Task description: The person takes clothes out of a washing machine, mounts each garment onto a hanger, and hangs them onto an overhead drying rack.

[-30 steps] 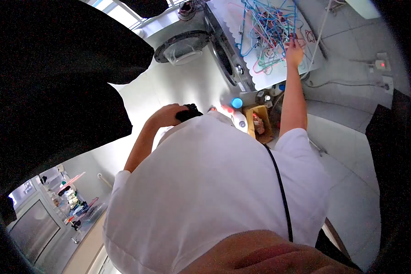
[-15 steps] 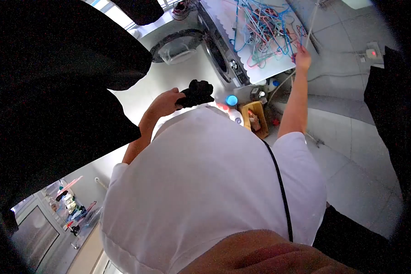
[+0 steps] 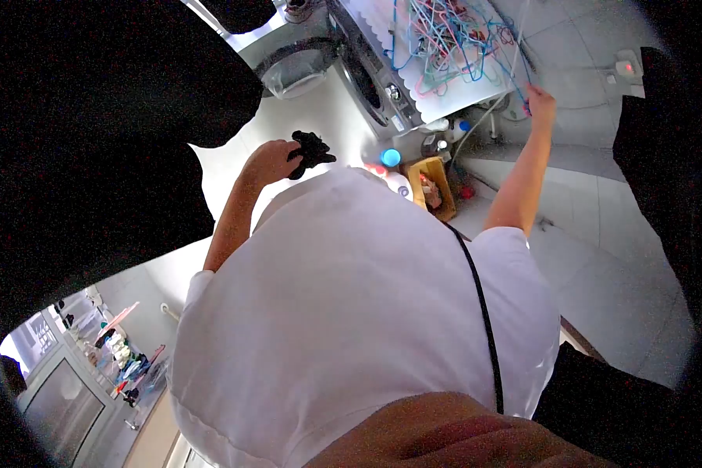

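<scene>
A bunched black cloth point(image 3: 312, 154) hangs from my left hand point(image 3: 273, 162), whose fingers are closed on its left side. My right hand point(image 3: 541, 103) is closed on a blue hanger point(image 3: 518, 88) at the right edge of the white-covered washing machine top. Beside it on that top lies a tangled pile of blue, pink and green hangers point(image 3: 452, 39). Something small and pink shows at the fingertips of my right hand.
The washing machine's round door point(image 3: 298, 69) stands open at its front. Near the machine's base are a yellow bin point(image 3: 444, 186), a blue-topped container point(image 3: 390, 157) and bottles. A wall socket point(image 3: 627, 67) glows red at the right. Sundries crowd a counter at the lower left.
My right hand has moved from the hanger pile to the right and slightly down, drawing a blue hanger with it. My left hand has risen and moved left with the black cloth.
</scene>
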